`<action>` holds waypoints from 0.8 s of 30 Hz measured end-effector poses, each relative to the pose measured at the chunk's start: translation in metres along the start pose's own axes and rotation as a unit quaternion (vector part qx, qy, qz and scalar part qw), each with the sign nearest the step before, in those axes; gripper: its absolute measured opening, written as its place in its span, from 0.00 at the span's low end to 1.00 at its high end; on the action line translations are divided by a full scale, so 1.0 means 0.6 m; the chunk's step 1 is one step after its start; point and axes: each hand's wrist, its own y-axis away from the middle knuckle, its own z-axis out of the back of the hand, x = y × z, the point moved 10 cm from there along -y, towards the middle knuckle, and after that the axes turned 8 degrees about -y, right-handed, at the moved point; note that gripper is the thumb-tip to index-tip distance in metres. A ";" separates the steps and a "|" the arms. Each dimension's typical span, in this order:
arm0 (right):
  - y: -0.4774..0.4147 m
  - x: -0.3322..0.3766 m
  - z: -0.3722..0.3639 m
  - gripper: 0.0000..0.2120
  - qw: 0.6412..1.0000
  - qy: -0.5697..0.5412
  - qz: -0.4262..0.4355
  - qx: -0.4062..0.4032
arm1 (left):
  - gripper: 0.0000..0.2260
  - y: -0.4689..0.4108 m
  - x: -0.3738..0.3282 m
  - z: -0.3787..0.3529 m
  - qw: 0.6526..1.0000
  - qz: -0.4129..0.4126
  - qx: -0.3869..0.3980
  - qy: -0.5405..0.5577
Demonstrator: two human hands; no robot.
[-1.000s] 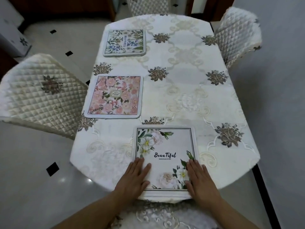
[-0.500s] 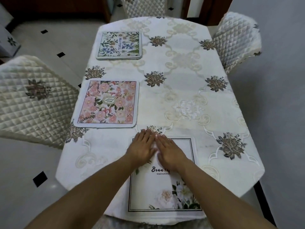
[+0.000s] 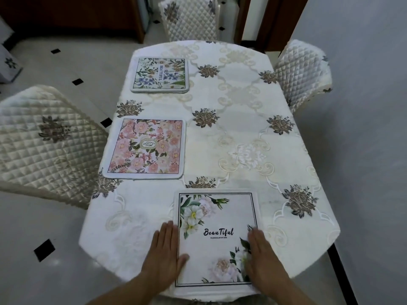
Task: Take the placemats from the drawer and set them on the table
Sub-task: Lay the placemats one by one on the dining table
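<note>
Both hands lie flat with fingers spread, gripping nothing. The left hand (image 3: pixel 164 258) presses the left edge of the white placemat (image 3: pixel 217 238); the right hand (image 3: pixel 263 260) presses its right edge. The mat lies between them at the table's (image 3: pixel 242 133) near end. Beyond the left hand lie a pink placemat (image 3: pixel 145 147) and, farther off, a blue-flowered placemat (image 3: pixel 159 74).

A home dining room: a surface (image 3: pixel 242 128) under an embroidered cloth, quilted chairs (image 3: pixel 44 142) along its edges, a tiled floor (image 3: pixel 55 62) and a dark wooden cabinet (image 3: pixel 72 16) behind.
</note>
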 end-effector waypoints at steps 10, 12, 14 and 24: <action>0.096 0.071 0.034 0.31 0.996 0.033 -0.079 0.034 | 0.56 0.073 -0.028 0.029 0.999 0.016 0.034 0.039; 0.097 0.069 0.037 0.27 0.992 0.022 -0.112 0.052 | 0.49 0.075 -0.029 0.049 0.996 0.011 0.085 0.008; 0.090 0.085 0.059 0.21 0.989 0.018 -0.129 0.069 | 0.40 0.087 -0.017 0.081 0.991 0.011 0.136 -0.017; 0.021 0.309 0.201 0.08 0.997 0.025 0.075 0.009 | 0.17 0.211 0.118 0.281 0.987 0.135 -0.083 -0.013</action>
